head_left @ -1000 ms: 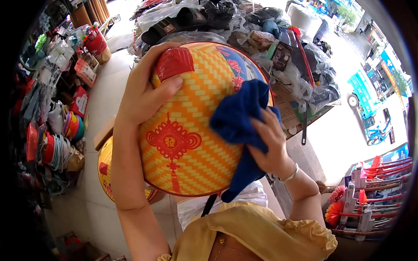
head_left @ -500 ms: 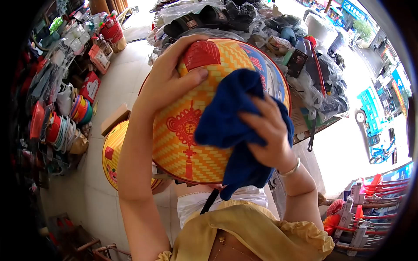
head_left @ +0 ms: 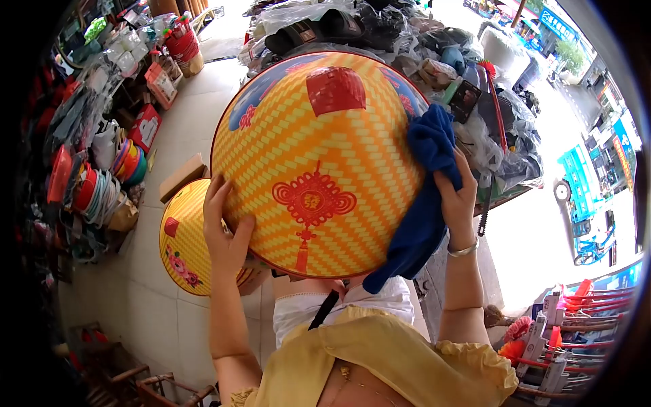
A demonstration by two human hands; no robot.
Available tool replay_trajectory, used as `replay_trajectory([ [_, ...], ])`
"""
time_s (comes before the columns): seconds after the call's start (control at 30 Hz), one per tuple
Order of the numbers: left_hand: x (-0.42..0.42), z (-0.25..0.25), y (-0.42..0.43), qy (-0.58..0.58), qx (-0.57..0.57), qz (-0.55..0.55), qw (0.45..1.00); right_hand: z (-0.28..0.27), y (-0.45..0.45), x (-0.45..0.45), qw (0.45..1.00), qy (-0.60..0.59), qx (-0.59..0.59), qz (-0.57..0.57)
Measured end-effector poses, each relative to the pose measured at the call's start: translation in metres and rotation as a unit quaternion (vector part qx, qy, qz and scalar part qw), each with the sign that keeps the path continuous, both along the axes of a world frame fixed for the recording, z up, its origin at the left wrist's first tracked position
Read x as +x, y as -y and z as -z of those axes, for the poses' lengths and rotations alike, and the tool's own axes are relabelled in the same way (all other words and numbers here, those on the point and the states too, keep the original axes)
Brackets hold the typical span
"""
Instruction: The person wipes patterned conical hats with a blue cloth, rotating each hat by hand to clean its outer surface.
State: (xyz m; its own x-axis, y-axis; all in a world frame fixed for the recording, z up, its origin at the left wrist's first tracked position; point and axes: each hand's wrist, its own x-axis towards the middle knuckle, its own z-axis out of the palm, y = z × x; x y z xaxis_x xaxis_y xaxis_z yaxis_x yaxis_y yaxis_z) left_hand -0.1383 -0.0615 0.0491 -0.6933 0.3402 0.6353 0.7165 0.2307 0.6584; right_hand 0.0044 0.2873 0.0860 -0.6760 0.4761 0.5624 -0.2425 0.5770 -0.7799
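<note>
A conical hat point(head_left: 298, 149) with a yellow-orange woven pattern, a red patch at its peak and a red knot print is held up in front of my body. My left hand point(head_left: 227, 227) grips its lower left rim, thumb on the top surface and the other fingers along the edge. At the right rim, my right hand point(head_left: 458, 193) is closed on a dark blue cloth point(head_left: 424, 210), which lies against the hat's edge and hangs down below it. Some fingers of that hand are hidden behind the cloth and rim.
A second conical hat point(head_left: 183, 237) sits lower left beside a cardboard piece point(head_left: 182, 178). Plastic-wrapped goods point(head_left: 380, 30) are heaped on a table ahead. Shelved wares point(head_left: 102, 156) line the left; red-handled items point(head_left: 576, 332) stand at lower right. A blue cart point(head_left: 580, 180) is outside.
My left hand has moved from the hat's top down to its lower left rim. My right hand and the cloth have shifted from the hat's face to the right edge. The hat has turned.
</note>
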Motion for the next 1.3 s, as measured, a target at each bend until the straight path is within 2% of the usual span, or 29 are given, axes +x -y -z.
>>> replay_trajectory([
  [0.07,0.014,0.028,0.009,0.048,0.085,-0.100,0.990,0.002,0.000,-0.002,1.000,-0.008,-0.019,0.013],
  [0.1,0.020,0.034,0.009,0.048,0.085,-0.103,0.990,0.001,0.001,-0.003,1.000,-0.007,-0.019,0.009],
  [0.13,0.029,0.041,0.005,0.131,0.204,-0.058,0.969,-0.001,0.003,-0.003,1.000,-0.011,-0.022,0.008],
  [0.17,0.037,0.046,0.003,0.210,0.318,-0.012,0.924,-0.001,0.005,-0.002,1.000,-0.014,-0.025,0.007],
  [0.2,0.044,0.050,0.004,0.215,0.316,-0.016,0.924,0.001,0.008,0.001,1.000,-0.008,-0.027,0.006],
  [0.27,0.051,0.054,0.001,0.318,0.332,0.008,0.888,0.000,0.009,0.004,0.999,-0.007,-0.048,0.021],
  [0.4,0.050,0.052,-0.007,0.348,0.394,0.036,0.850,0.003,0.005,0.007,0.999,0.001,-0.032,0.039],
  [0.53,0.032,0.055,-0.006,0.346,0.419,0.071,0.836,-0.002,0.006,0.006,0.997,0.004,-0.055,0.046],
  [0.67,0.020,0.052,0.001,0.375,0.387,0.111,0.835,-0.011,0.007,0.001,0.996,0.019,-0.079,0.045],
  [0.8,0.022,0.064,0.019,0.410,0.324,0.078,0.849,-0.012,0.005,-0.003,0.994,0.029,-0.093,0.047],
  [0.97,0.031,0.066,0.020,0.397,0.329,0.076,0.853,0.006,-0.001,-0.001,0.995,0.006,-0.076,0.064],
  [1.07,0.045,0.068,0.021,0.440,0.332,0.096,0.829,0.012,0.009,0.005,0.994,-0.013,-0.067,0.081],
  [1.13,0.051,0.065,0.012,0.489,0.348,0.138,0.788,-0.003,0.032,0.006,0.992,0.001,-0.023,0.127],
  [1.2,0.055,0.063,0.006,0.487,0.366,0.165,0.776,-0.002,0.059,0.013,0.974,-0.006,0.199,0.108],
  [1.23,0.060,0.060,0.001,0.490,0.375,0.196,0.762,-0.008,0.072,0.011,0.954,-0.041,0.295,0.022],
  [1.27,0.065,0.057,-0.002,0.493,0.383,0.226,0.748,-0.018,0.091,0.010,0.929,-0.027,0.363,-0.060],
  [1.3,0.068,0.069,-0.004,0.482,0.386,0.240,0.749,-0.017,0.108,0.007,0.912,-0.038,0.391,-0.120],
])
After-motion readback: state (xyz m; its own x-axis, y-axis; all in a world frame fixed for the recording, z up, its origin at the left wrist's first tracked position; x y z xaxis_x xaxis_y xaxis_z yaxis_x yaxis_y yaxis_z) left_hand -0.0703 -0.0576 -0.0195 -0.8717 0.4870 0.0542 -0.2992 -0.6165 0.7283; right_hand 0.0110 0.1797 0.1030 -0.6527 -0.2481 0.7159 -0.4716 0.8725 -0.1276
